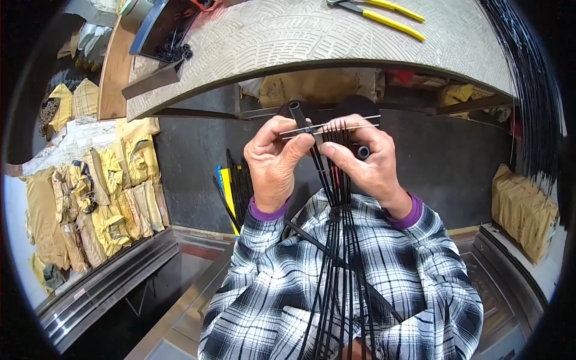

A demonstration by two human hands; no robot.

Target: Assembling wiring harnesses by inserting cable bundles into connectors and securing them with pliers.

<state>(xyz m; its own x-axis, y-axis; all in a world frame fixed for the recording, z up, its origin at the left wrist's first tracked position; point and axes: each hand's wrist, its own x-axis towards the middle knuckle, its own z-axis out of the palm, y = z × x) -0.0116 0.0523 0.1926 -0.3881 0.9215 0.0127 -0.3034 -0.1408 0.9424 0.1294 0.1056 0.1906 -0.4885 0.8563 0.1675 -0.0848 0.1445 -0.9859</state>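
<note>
My left hand (273, 165) is closed in a pinch at a dark hollow tube (295, 111), its thumb and index finger next to thin silver rods (288, 131). My right hand (369, 159) is closed around the upper ends of a bundle of thin black rods (339, 186). A second black tube end (363, 152) pokes out between its fingers. The silver rods cross the bundle's top sideways, from one hand to the other. Below, the black rods run down over my plaid shirt and fan apart. The fingers partly hide where tube and rods meet.
Ahead is a grey worktop (252, 36) with yellow-handled pliers (384, 15) and a metal angle piece (153, 81). Many black rods (528, 78) hang at its right. Yellow-brown packages (108, 198) are stacked on the left; another package (525, 210) stands at the right.
</note>
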